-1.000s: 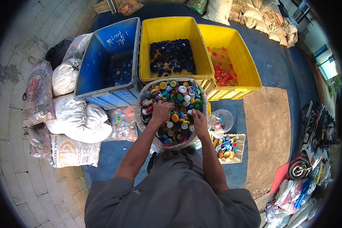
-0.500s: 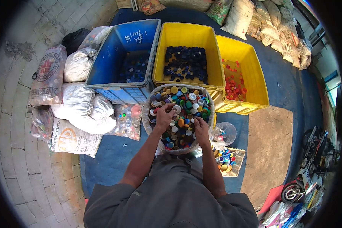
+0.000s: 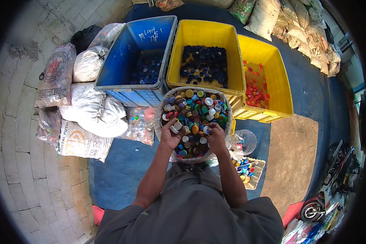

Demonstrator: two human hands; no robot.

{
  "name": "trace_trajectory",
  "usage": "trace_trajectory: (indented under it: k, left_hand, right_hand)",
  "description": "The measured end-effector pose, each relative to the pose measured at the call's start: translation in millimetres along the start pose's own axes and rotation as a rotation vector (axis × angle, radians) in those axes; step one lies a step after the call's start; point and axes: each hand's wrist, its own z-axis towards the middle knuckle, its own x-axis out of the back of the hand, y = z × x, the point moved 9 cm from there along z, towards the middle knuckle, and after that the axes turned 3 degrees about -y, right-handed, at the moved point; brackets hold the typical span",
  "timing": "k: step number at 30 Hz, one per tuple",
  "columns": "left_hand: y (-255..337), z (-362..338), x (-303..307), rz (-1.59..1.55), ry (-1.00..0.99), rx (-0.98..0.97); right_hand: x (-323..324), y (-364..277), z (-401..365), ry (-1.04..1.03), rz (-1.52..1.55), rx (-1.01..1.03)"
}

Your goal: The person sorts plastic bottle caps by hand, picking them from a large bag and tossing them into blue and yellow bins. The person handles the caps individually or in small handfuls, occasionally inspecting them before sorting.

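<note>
A round tub with a pale liner stands right in front of me, heaped with mixed-colour plastic bottle caps. Over its left side, my left hand is turned partly palm up, its fingers closed around white bottle caps. My right hand is over the right side of the heap, fingers bent in a pinch. At those fingertips is a white and blue bottle cap, partly covered by the fingers.
Beyond the tub stand a blue crate, a yellow crate with dark blue caps and another yellow crate with red caps. White sacks pile up left. Right of the tub are a clear round container and a small cap-filled basket.
My left hand has moved lower and rolled more palm up, now with white caps in its fingers. At my right fingertips a white and blue cap shows. The whole view has shifted slightly.
</note>
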Motion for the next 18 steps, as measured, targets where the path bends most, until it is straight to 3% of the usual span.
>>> trace_trajectory:
  k: [2, 11, 14, 15, 17, 18]
  left_hand:
    - [-2, 10, 23, -0.009, -0.006, 0.038]
    - [-2, -18, -2, -0.013, -0.075, 0.053]
    - [-13, -6, 12, -0.085, -0.119, 0.169]
    - [-17, -1, 16, -0.133, -0.214, 0.222]
    - [-24, 6, 18, -0.234, -0.408, 0.326]
    - [-23, 5, 19, -0.192, -0.380, 0.309]
  right_hand:
    - [-3, -4, 2, -0.044, 0.192, -0.010]
    - [-25, -27, -10, -0.034, 0.248, 0.026]
    - [5, -14, 4, -0.030, 0.393, -0.005]
    - [17, -8, 9, -0.036, 0.454, -0.023]
    - [14, -35, 4, 0.193, -0.069, 0.113]
    - [12, -48, 3, 0.282, -0.407, 0.166]
